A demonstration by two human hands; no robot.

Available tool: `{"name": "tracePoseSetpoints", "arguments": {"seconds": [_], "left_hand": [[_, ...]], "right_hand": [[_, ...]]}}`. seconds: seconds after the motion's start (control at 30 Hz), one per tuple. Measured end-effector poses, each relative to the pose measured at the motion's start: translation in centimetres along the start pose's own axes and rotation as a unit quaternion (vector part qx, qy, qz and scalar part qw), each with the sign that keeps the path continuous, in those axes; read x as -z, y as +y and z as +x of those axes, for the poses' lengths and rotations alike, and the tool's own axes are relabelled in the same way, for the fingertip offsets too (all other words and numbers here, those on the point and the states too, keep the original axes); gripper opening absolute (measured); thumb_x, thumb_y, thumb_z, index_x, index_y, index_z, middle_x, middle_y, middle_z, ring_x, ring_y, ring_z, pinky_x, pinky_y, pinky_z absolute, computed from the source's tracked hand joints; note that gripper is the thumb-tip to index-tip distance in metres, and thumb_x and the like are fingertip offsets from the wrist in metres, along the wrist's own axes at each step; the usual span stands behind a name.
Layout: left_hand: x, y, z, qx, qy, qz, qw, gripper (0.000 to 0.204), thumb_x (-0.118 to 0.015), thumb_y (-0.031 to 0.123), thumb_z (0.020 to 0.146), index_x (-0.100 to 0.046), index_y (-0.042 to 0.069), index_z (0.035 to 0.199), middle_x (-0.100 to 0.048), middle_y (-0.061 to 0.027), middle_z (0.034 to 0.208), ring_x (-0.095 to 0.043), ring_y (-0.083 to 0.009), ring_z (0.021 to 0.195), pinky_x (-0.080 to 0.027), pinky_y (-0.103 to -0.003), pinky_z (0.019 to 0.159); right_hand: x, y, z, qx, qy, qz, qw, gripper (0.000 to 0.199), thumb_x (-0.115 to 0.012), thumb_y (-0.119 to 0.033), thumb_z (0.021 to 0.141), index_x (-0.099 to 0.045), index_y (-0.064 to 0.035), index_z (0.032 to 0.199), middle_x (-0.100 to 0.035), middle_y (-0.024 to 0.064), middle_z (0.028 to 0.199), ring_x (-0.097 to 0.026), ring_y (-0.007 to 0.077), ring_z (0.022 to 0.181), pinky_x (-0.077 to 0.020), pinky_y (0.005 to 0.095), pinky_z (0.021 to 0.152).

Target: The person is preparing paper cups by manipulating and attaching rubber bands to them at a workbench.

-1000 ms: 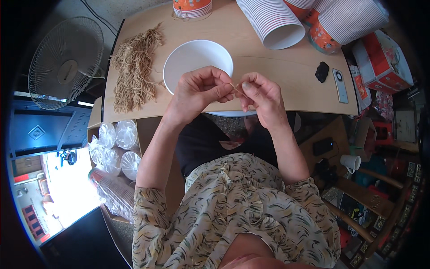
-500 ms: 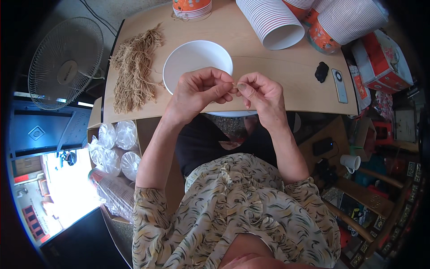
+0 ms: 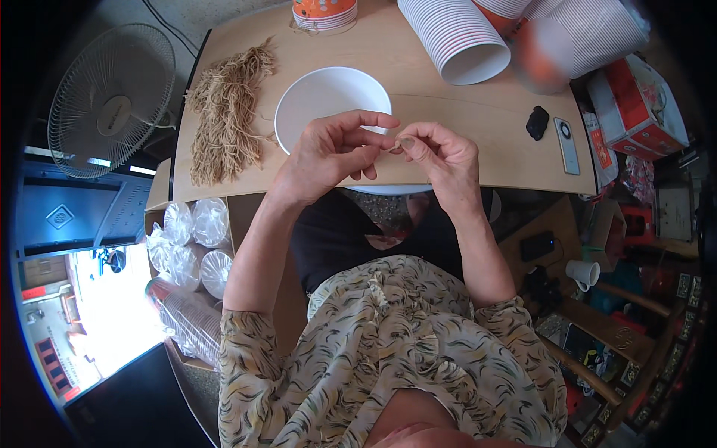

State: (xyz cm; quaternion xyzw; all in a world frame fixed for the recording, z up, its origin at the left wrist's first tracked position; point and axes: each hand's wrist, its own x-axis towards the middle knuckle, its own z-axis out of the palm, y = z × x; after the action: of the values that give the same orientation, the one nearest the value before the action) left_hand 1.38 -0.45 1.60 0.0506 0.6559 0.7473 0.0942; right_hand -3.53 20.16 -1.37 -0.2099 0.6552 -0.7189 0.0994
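My left hand [image 3: 328, 153] and my right hand [image 3: 441, 153] meet fingertip to fingertip over the near rim of a white bowl [image 3: 321, 104] on the wooden table [image 3: 478, 127]. Between the pinched fingers sits a small tan piece [image 3: 393, 148], too small to make out clearly. A pile of tan fibrous strands [image 3: 224, 112] lies on the table to the left of the bowl, apart from both hands.
Stacks of paper cups [image 3: 455, 37] lie on their sides at the table's far right, with an orange tub [image 3: 325, 11] at the far edge. A black object [image 3: 536, 122] and a remote [image 3: 566, 145] rest at right. A fan [image 3: 108, 97] stands left; bagged cups [image 3: 190, 246] lie below it.
Both hands stay together over the bowl's rim; the fingers have shifted slightly while working the small piece between them.
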Motion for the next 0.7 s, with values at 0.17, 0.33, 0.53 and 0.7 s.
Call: {"name": "tracePoseSetpoints", "arguments": {"seconds": [0.17, 0.33, 0.53, 0.7], "left_hand": [[0.1, 0.3, -0.1, 0.017, -0.006, 0.011, 1.0, 0.045, -0.063, -0.002, 0.093, -0.056, -0.001, 0.138, -0.075, -0.0085, 0.108, -0.062, -0.0071, 0.071, -0.047, -0.02, 0.063], [-0.2, -0.1, 0.2, 0.001, -0.002, 0.015, 1.0, 0.047, -0.062, -0.003, 0.093, -0.054, 0.0, 0.139, -0.075, -0.0081, 0.108, -0.061, -0.0067, 0.073, -0.048, -0.02, 0.065], [0.0, -0.1, 0.4, -0.009, 0.003, 0.025, 1.0, 0.044, -0.062, -0.002, 0.094, -0.056, 0.0, 0.137, -0.075, -0.0083, 0.109, -0.061, -0.0063, 0.075, -0.049, -0.021, 0.068], [-0.2, 0.0, 0.2, -0.015, 0.003, 0.045, 0.999, 0.04, -0.062, -0.002, 0.095, -0.059, 0.0, 0.134, -0.075, -0.0069, 0.105, -0.06, -0.0057, 0.075, -0.049, -0.02, 0.07]], "right_hand": [[0.0, 0.3, 0.0, 0.005, 0.0, 0.001, 1.0, 0.013, -0.064, -0.011, 0.101, -0.066, 0.0012, 0.1, -0.069, 0.0022, 0.086, -0.063, 0.0073, 0.078, -0.0514, 0.0221, 0.075], [0.0, 0.1, -0.2, -0.004, 0.024, 0.011, 1.0, 0.016, -0.063, -0.014, 0.102, -0.066, 0.0013, 0.1, -0.065, 0.0004, 0.083, -0.06, 0.0062, 0.076, -0.0489, 0.0211, 0.072], [1.4, -0.7, -0.6, -0.047, 0.023, 0.004, 0.999, 0.02, -0.067, -0.018, 0.1, -0.066, 0.0018, 0.101, -0.063, -0.0022, 0.082, -0.054, 0.0026, 0.071, -0.0452, 0.0191, 0.066], [3.3, -0.4, -1.5, -0.012, -0.059, -0.075, 0.995, 0.014, -0.07, -0.013, 0.096, -0.068, 0.0015, 0.098, -0.062, -0.0037, 0.076, -0.05, 0.0001, 0.064, -0.0402, 0.0189, 0.051]]}}
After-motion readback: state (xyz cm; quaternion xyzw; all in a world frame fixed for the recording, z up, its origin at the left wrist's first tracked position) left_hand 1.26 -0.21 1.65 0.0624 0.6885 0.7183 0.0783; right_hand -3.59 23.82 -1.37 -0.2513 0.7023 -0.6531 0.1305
